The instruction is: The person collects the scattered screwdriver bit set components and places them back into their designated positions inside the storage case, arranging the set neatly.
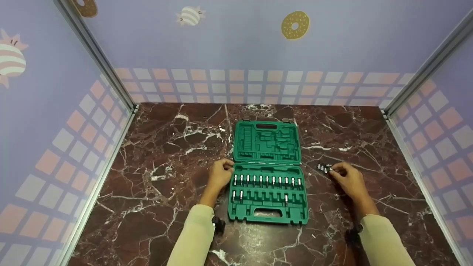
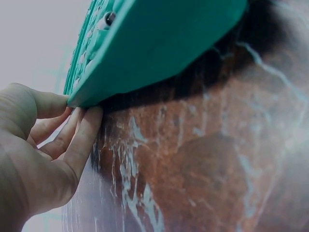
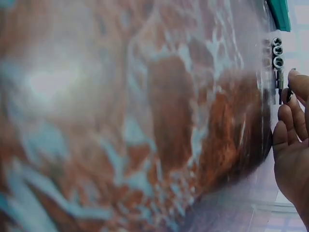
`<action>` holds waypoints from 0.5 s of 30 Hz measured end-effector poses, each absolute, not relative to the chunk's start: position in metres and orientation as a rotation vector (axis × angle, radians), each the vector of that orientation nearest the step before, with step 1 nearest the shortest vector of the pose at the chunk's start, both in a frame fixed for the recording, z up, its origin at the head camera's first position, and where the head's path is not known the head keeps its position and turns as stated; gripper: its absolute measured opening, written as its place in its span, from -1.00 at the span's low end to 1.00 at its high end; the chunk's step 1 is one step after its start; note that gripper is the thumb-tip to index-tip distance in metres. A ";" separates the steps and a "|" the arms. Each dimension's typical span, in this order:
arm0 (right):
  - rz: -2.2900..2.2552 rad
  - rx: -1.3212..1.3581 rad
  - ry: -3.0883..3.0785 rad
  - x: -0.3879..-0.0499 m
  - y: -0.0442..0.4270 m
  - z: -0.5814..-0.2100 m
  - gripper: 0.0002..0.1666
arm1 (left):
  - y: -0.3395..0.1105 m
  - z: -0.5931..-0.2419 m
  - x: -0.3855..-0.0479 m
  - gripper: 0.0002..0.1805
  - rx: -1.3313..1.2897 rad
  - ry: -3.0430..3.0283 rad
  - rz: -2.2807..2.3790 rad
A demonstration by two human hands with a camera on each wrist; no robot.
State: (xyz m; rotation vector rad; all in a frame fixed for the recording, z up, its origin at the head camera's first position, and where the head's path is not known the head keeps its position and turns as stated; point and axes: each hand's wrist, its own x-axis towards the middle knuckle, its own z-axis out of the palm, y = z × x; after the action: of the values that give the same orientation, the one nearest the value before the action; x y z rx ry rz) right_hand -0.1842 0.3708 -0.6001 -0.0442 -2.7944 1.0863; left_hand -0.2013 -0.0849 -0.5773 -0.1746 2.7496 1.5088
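An open green socket case (image 1: 267, 218) lies on the marbled table, with a full upper row of silver bit sockets (image 1: 261, 180) and three more in the lower row. At its left side, near the hinge, my left hand (image 1: 219, 173) pinches the case edge between thumb and fingers; the left wrist view shows this hand (image 2: 53, 140) at the case's corner. To the right of the case, my right hand (image 1: 349, 180) pinches a small dark-tipped bit socket (image 3: 289, 94) between thumb and finger. Beside those fingertips, several loose bit sockets (image 1: 322, 168) lie in a small group.
The lid (image 1: 266, 142) is folded back flat toward the far wall, its moulded recesses showing. Purple printed walls (image 1: 244, 48) border the table (image 1: 177, 162) at the back and both sides. A dark wrist camera (image 1: 218, 224) sits on the left sleeve.
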 end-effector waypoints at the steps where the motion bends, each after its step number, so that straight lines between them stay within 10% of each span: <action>1: 1.099 -0.049 -2.789 -0.184 0.370 -0.600 -0.77 | -0.085 -0.577 -0.201 -0.85 -0.174 2.749 1.515; 15: 1.407 -0.052 -2.658 -0.179 0.349 -0.584 -0.75 | -0.084 -0.578 -0.201 -0.86 -0.180 2.774 1.504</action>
State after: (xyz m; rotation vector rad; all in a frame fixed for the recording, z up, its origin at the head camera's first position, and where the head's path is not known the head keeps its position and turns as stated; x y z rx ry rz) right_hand -0.1791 0.3486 -0.5840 -0.0518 -2.6578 1.4071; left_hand -0.2008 -0.0840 -0.5779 -0.1803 2.7744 1.5041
